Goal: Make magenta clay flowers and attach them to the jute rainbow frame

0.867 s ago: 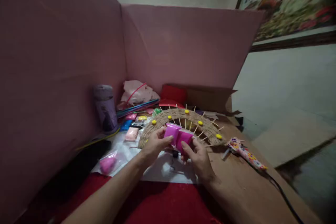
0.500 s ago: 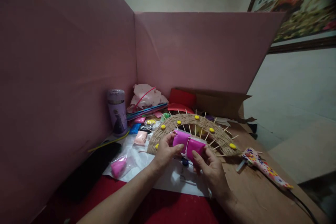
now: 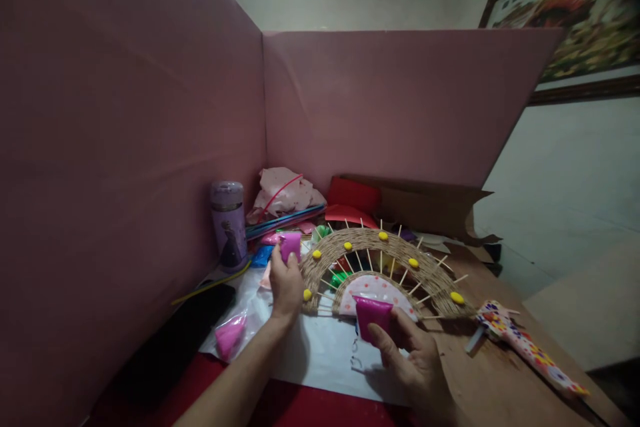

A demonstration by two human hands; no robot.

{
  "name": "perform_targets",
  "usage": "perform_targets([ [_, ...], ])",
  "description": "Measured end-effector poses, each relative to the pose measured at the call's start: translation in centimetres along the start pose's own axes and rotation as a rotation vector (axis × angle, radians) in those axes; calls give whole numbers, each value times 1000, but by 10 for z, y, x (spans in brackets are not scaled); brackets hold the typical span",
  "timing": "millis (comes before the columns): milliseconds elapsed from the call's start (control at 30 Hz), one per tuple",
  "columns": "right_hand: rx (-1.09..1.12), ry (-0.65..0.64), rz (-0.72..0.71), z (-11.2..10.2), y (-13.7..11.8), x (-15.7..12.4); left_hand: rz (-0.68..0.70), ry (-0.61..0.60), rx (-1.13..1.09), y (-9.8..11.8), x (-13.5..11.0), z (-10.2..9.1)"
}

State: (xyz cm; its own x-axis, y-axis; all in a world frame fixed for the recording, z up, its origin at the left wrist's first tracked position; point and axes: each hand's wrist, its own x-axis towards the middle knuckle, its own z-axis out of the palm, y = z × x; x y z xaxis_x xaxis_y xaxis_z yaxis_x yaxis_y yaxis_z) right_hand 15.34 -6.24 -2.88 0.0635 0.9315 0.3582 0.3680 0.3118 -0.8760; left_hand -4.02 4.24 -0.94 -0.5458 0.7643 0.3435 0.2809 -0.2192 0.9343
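Observation:
My left hand (image 3: 285, 285) is closed on a small pink clay packet (image 3: 290, 245), held up at the left end of a woven half-circle of twine and wooden sticks (image 3: 380, 245) dotted with yellow clay beads. My right hand (image 3: 417, 363) pinches a second, magenta clay packet (image 3: 373, 315) just in front of the arch, over a pink dotted half-disc (image 3: 375, 287). The two packets are apart, one in each hand.
A purple bottle (image 3: 228, 221) stands by the pink cardboard screen (image 3: 150, 147). Bagged pink clay (image 3: 231, 335) lies on white plastic sheet (image 3: 320, 353). Coloured clay packets, sticks and crumpled paper (image 3: 285, 192) sit behind. A floral glue gun (image 3: 520, 345) lies right on brown cardboard (image 3: 480, 373).
The two pink packets, held together in front of the arch before, have come apart: my left hand carried one up and left, my right hand kept the other low.

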Motion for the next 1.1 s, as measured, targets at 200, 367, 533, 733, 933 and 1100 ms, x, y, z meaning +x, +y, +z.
perform_targets([
  [200, -1, 24, -4, 1, -2, 2, -31, 92, 471, -4, 32, -20],
  [367, -38, 14, -17, 1, 0, 1, -48, 73, 731, -7, 34, -23],
  [533, -111, 8, -74, 0, 6, 1, 140, 152, 903, -12, 26, -17],
  [733, -115, -6, -75, -4, 0, -1, 440, -109, 918, -9, 4, -8],
  [933, -82, -6, -48, -4, 2, -1, 366, -143, 887, -3, -2, -7],
  [1100, -128, 1, -83, -4, 4, -2, 298, -232, 843, -7, 1, -10],
])
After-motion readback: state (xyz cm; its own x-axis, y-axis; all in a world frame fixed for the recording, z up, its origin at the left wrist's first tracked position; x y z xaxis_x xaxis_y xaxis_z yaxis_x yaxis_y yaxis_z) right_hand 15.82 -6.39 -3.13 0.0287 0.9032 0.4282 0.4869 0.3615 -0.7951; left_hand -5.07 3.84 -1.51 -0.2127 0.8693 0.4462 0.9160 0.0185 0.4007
